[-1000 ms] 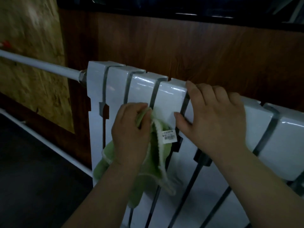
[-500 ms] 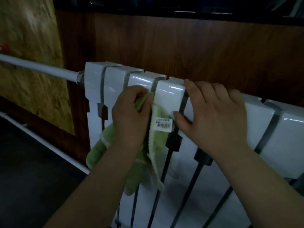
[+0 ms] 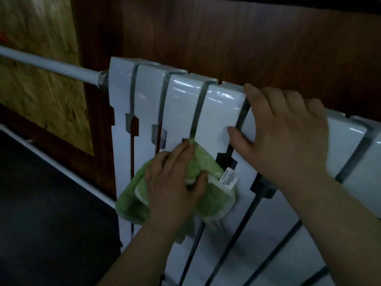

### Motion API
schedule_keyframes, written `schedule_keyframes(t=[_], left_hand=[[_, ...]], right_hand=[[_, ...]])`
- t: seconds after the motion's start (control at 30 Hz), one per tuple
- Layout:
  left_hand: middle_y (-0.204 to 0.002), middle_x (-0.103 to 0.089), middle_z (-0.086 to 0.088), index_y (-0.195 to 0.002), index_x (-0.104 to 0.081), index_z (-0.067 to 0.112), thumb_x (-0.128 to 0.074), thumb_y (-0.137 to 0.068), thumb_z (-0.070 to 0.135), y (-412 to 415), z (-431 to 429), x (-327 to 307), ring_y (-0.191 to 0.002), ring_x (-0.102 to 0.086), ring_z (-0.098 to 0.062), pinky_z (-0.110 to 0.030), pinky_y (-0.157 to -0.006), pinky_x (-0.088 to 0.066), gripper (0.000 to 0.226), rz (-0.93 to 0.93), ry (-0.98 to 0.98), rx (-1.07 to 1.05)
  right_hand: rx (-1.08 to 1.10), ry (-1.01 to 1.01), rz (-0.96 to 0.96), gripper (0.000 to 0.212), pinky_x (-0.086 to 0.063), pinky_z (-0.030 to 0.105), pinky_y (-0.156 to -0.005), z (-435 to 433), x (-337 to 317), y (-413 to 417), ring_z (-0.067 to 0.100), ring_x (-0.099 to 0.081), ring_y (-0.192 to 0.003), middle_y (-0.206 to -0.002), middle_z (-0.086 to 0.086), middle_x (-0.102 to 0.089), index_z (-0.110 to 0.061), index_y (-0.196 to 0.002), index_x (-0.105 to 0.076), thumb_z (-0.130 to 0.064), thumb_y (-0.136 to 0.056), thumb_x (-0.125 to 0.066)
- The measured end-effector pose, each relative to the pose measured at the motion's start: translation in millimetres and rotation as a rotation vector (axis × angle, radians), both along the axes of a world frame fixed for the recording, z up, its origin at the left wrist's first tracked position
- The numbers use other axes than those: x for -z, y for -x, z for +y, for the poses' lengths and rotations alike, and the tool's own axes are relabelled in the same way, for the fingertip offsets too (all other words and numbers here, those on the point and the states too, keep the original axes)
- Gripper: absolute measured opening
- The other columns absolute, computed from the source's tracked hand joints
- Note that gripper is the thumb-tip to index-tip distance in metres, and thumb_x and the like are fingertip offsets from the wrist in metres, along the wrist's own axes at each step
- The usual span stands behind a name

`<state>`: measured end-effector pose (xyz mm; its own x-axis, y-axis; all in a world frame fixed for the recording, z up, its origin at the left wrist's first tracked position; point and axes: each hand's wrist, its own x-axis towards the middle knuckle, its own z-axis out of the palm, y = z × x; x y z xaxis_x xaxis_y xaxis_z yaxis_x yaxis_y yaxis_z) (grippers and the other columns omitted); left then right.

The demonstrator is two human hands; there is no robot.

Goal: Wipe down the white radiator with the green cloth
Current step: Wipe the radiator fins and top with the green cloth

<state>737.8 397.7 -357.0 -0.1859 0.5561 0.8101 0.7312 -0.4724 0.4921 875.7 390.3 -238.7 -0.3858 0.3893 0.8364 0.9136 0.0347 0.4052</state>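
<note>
The left hand (image 3: pixel 175 182) is pressing the cloth (image 3: pixel 132 200) against the front of the radiator (image 3: pixel 181 112), about halfway down the third and fourth sections from the left end. Its fingers (image 3: pixel 177 153) are lying along the upper left of the bunched cloth, with their tips reaching the bunch's top corner at the dark slot between those two sections. The thumb is curling into a fold on the right side, so the hand is gripping the cloth rather than merely resting on it.

Much of the cloth is spilling out around the hand. A thick folded lobe is sticking out to the left below the knuckles, another is hanging below and to the right of the thumb, and a strip is trailing down beside the wrist. A white label (image 3: pixel 228 178) is standing up from the cloth's right edge, just beyond the thumb tip.

The right hand (image 3: pixel 288 137) is holding the radiator's top further right — its fingers are bending over the rounded upper edge and its thumb is stretching left across the front face. That thumb is near the cloth but apart from it.

A pale pipe (image 3: pixel 51 66) is meeting the radiator's upper left corner — behind both are a dark wood panel (image 3: pixel 247 44) and, at the left, a chipboard sheet (image 3: pixel 39 83).
</note>
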Motion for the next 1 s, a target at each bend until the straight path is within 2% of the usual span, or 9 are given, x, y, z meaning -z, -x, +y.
schedule_keyframes(t=[0.13,0.23,0.3,0.37,0.53,0.63,0.77,0.87,1.0], left_hand=[[-0.109,-0.066,-0.013,-0.118,-0.044,0.012,-0.044,-0.079,0.033,13,-4,-1,-0.093,-0.053,-0.025,-0.036,-0.082,-0.041,0.044,0.243,-0.061,-0.059],[-0.087,-0.07,-0.014,-0.103,-0.056,0.005,-0.045,-0.075,0.023,21,-4,-17,-0.063,-0.066,-0.025,-0.024,-0.051,-0.05,0.035,0.373,-0.015,-0.006],[-0.093,-0.068,-0.007,-0.105,-0.063,0.002,-0.053,-0.083,0.017,20,-8,-38,-0.073,-0.066,-0.019,-0.019,-0.061,-0.046,0.028,0.374,0.188,0.05],[-0.097,-0.058,0.008,-0.11,-0.06,0.013,-0.048,-0.093,0.01,17,-9,-43,-0.086,-0.056,-0.009,-0.013,-0.066,-0.037,0.021,0.116,0.395,0.19],[-0.055,-0.063,0.011,-0.073,-0.056,0.026,-0.052,-0.089,0.002,5,-13,-56,-0.051,-0.059,-0.001,-0.009,-0.048,-0.047,0.03,-0.983,0.608,0.609],[-0.045,-0.06,0.015,-0.081,-0.058,0.024,-0.05,-0.09,0.002,-9,-17,-54,-0.042,-0.056,0.005,-0.007,-0.042,-0.043,0.025,-1.163,0.523,0.664],[-0.069,-0.06,0.024,-0.081,-0.054,0.039,-0.055,-0.088,0.002,1,-20,-40,-0.065,-0.056,0.018,0.002,-0.061,-0.041,0.038,-0.732,0.403,0.62],[-0.093,-0.056,0.025,-0.094,-0.052,0.042,-0.056,-0.088,0.012,28,-12,-27,-0.082,-0.056,0.011,0.006,-0.073,-0.036,0.031,-0.123,0.272,0.504],[-0.084,-0.072,-0.008,-0.091,-0.072,0.008,-0.081,-0.044,0.019,53,0,-36,-0.062,-0.068,-0.021,-0.027,-0.052,-0.053,0.049,0.711,0.013,0.188]], right_hand=[[0.013,0.001,-0.001,0.058,-0.023,0.035,-0.068,0,0,0,0.032,-0.059,-0.079,-0.095,0.014,-0.065,-0.006,-0.117,-0.057,-0.049,-0.079,-0.048],[0.01,0.009,-0.002,0.059,-0.023,0.035,-0.068,-1,0,0,0.031,-0.059,-0.079,-0.097,0.014,-0.065,-0.006,-0.118,-0.056,-0.049,-0.08,-0.046],[0.003,0.007,0.005,0.059,-0.023,0.036,-0.068,-1,0,0,0.031,-0.059,-0.079,-0.097,0.014,-0.065,-0.005,-0.117,-0.057,-0.049,-0.079,-0.046],[0.0,0.004,0.011,0.059,-0.023,0.036,-0.068,-1,0,1,0.031,-0.059,-0.078,-0.096,0.014,-0.065,-0.005,-0.116,-0.058,-0.049,-0.079,-0.046],[0.001,-0.007,0.004,0.059,-0.024,0.035,-0.068,0,1,2,0.03,-0.059,-0.077,-0.094,0.013,-0.065,-0.005,-0.115,-0.059,-0.049,-0.079,-0.046],[-0.001,0.0,0.009,0.058,-0.024,0.035,-0.069,-1,1,2,0.03,-0.059,-0.079,-0.096,0.013,-0.065,-0.006,-0.116,-0.058,-0.049,-0.079,-0.046],[0.003,-0.003,0.01,0.058,-0.024,0.035,-0.068,0,1,1,0.03,-0.059,-0.079,-0.096,0.013,-0.066,-0.006,-0.116,-0.058,-0.049,-0.079,-0.048],[0.018,-0.003,-0.001,0.058,-0.023,0.035,-0.067,0,0,1,0.031,-0.059,-0.078,-0.095,0.013,-0.065,-0.006,-0.116,-0.057,-0.049,-0.079,-0.047],[0.028,-0.004,-0.009,0.059,-0.023,0.035,-0.068,-2,-1,1,0.031,-0.059,-0.079,-0.097,0.013,-0.065,-0.006,-0.117,-0.057,-0.049,-0.079,-0.046]])
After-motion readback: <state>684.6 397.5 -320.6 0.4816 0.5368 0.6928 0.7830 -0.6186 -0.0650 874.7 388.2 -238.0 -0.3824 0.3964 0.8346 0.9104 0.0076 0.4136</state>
